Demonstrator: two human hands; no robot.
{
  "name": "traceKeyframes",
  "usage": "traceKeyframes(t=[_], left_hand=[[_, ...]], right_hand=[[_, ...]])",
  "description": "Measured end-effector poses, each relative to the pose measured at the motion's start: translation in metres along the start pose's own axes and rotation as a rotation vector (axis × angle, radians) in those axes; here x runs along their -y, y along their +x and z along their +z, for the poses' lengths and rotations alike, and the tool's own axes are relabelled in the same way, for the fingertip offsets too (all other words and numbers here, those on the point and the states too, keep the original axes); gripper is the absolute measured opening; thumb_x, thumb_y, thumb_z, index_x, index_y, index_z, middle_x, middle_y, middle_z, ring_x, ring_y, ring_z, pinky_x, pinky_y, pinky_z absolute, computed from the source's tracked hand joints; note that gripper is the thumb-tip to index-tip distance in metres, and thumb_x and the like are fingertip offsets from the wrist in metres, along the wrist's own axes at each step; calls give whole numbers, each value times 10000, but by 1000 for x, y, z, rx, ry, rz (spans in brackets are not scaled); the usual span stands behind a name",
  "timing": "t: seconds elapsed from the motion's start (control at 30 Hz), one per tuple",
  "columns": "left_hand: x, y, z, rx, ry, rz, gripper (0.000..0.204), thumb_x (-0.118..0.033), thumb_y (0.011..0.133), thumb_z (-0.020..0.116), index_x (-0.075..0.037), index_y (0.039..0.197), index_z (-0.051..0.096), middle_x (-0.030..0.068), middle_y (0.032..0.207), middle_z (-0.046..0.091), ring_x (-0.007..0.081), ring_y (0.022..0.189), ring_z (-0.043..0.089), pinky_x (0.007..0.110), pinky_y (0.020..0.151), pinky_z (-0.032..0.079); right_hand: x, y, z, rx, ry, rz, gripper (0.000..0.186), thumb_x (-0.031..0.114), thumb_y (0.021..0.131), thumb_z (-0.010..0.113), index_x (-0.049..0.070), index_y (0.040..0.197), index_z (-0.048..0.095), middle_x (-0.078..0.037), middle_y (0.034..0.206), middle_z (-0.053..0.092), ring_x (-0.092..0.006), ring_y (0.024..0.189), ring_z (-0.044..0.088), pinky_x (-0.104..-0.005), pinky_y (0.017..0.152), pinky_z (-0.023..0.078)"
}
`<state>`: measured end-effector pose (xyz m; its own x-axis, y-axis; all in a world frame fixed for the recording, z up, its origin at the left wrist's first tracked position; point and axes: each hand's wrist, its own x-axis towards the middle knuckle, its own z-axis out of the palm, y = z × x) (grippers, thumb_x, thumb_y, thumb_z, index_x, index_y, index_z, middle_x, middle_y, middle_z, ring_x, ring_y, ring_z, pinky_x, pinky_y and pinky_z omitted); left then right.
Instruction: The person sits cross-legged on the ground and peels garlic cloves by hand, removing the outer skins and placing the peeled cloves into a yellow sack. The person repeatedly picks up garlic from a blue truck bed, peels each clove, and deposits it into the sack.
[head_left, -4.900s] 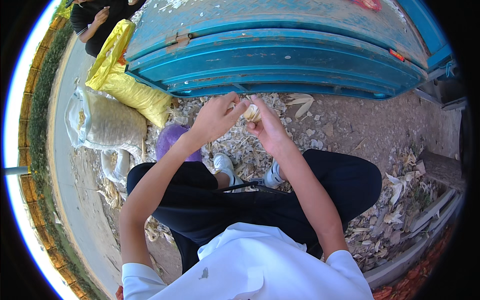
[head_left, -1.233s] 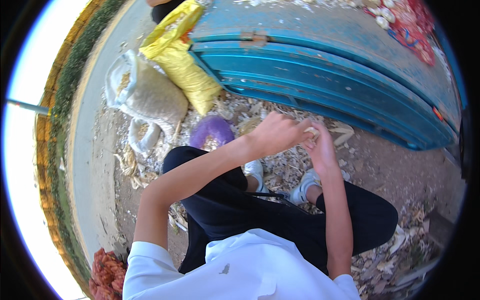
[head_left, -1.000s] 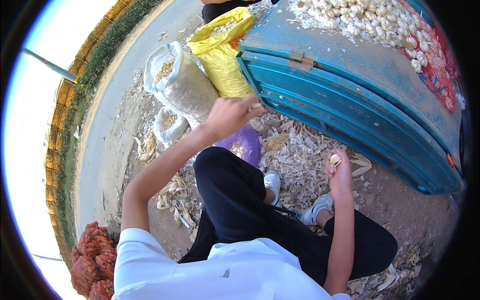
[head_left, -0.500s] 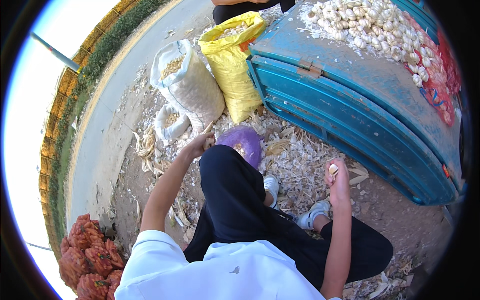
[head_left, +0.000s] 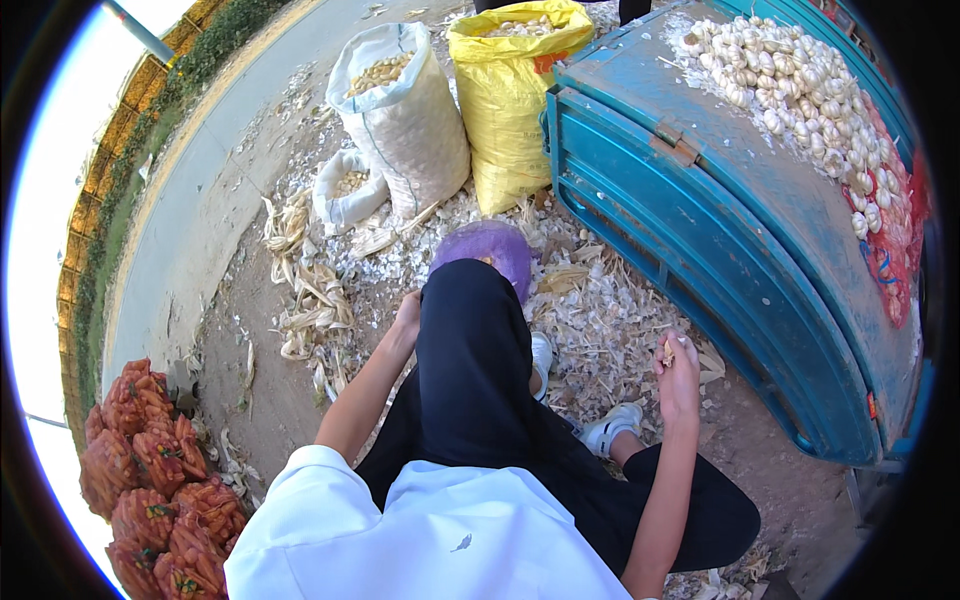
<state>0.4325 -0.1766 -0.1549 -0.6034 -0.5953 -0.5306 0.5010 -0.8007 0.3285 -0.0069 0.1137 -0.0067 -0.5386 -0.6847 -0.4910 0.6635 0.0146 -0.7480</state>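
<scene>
My right hand is out to the right, above the husk-strewn ground near a blue metal truck bed. Its fingers are closed round a small piece of garlic, pale and brownish, partly hidden by the fingers. My left hand rests beside my raised knee, which covers most of its fingers. Just beyond the knee lies a purple mesh bag, its contents almost hidden. Past that stand a white woven sack and a yellow sack, both filled with garlic cloves. A small white bag holds more.
The blue truck bed fills the right side, with a heap of garlic bulbs and red netting on it. Dry husks and skins litter the ground. Several orange net sacks are piled at lower left.
My left hand has drawn back toward me, partly behind the knee. The right hand still holds garlic, its fingers shifted round it. The whole view has tilted, moving the sacks up and right.
</scene>
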Motion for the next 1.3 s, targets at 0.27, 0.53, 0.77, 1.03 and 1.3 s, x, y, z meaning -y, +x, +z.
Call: traceKeyframes(t=[0.27,0.53,0.77,1.03,1.3], left_hand=[[-6,-27,196,267,-288,183,441,-196,1047,357,3,1439,380,255,1482,360,394,1384,363,410,1078,456],[-27,43,156,-102,-191,-37,249,-134,1011,385,17,1144,530,246,1143,552,360,998,624,379,814,603],[-106,148,374,96,-28,253,523,-343,1044,365,67,1368,358,330,1299,459,416,1155,559,412,930,578],[-41,165,367,-11,585,40,462,-302,1061,316,43,1350,419,191,1296,538,265,1108,601,358,955,542],[106,61,406,1020,2275,14,257,-262,973,540,-45,1096,602,98,847,663,249,794,649,368,721,514]], right_hand=[[1,4,-14,-31,-36,4,426,172,1006,530,-11,1384,457,-63,1018,595,-76,756,489,-243,599,385],[-3,7,-12,-72,-58,6,320,226,1021,514,17,1256,575,-30,972,598,-61,682,475,-220,539,365],[-5,12,-21,-80,-27,17,159,230,982,589,72,992,574,-11,848,555,-46,552,413,-212,479,318],[-6,8,-19,1,113,37,89,140,903,600,74,927,547,-24,804,560,-62,513,381,-230,474,304],[12,1,2,148,403,145,91,118,858,578,61,910,530,-23,797,531,-62,495,357,-233,479,298]])
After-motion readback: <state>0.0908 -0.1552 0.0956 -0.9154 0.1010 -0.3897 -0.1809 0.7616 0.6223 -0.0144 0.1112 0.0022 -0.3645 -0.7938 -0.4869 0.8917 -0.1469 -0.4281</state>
